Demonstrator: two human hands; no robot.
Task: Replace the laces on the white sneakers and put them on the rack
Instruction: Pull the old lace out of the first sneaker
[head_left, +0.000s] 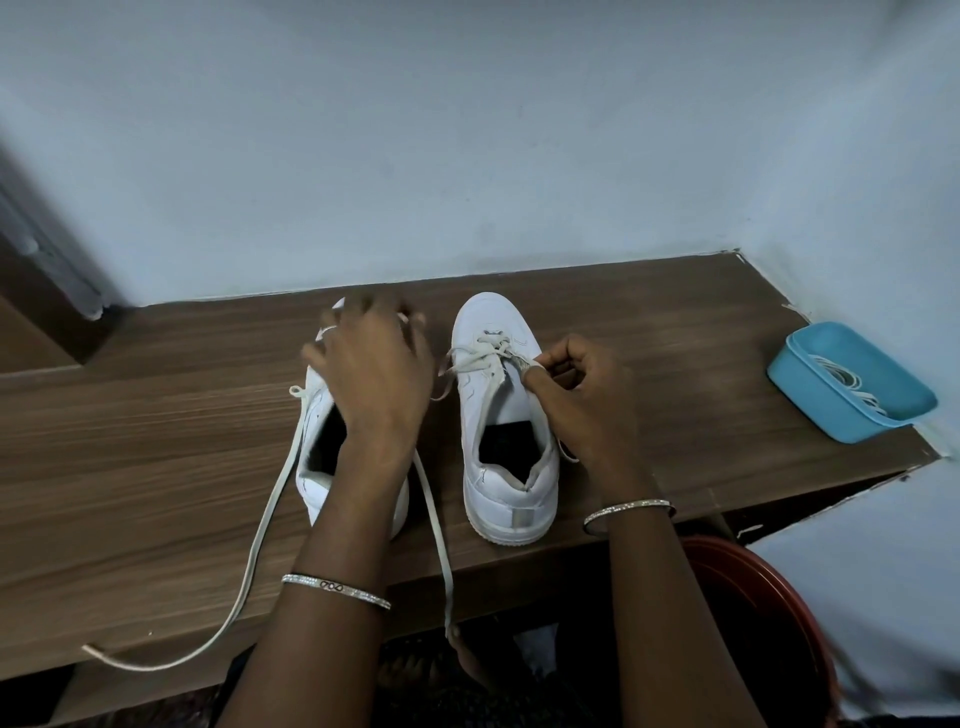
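While both sneakers (506, 467) (314, 415) point toes wallward, right fingers (536, 375) pinch lace (483, 358), left fingers (363, 322) spread.

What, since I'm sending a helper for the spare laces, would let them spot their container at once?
Find the brown wooden top against the pale wall and follow it to its right end, by the wall corner. There sits a shallow blue tub with white laces coiled inside. Unlike the white sneakers mid-top, it is coloured and open-topped.
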